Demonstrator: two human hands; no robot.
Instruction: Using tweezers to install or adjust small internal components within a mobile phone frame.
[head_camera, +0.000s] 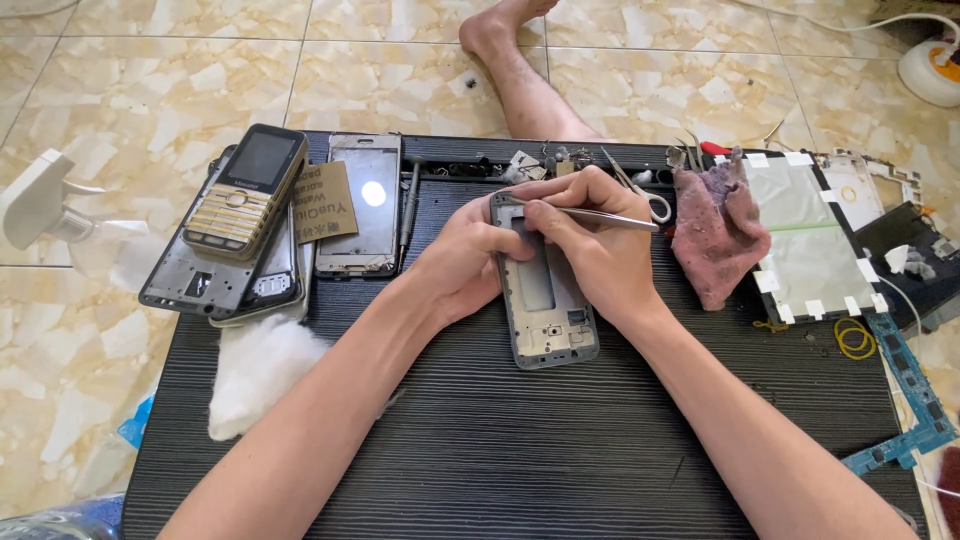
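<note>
the left hand (462, 262) has its grip clenched around the left edge of a grey phone frame (545, 300), which lies lengthwise near the middle of the dark ribbed tabletop (520, 440). the right hand (590, 245) has its grip pinched on metal tweezers (600, 215), whose tip rests at the top of the frame while the back end points right.

to the left, a gold keypad phone (243, 192) lies tilted on a stack of bare phone housings (215, 285). just beside it a brown cardboard label (327, 203), rectangular with dark print, leans against a silver phone chassis (362, 205). a thin screwdriver (408, 212) lies along the right side of that chassis. a wad of white cotton (258, 372) sits at the tabletop's left edge.

to the right of the hands, a crumpled mauve rag (712, 235) touches a flat pale panel (805, 240) edged with small white tape squares. yellow rubber bands (855, 338) lie below it, and a blue circuit board (912, 410) hangs at the right edge. a bare foot (495, 28) rests on the tiled floor (150, 90) beyond.
</note>
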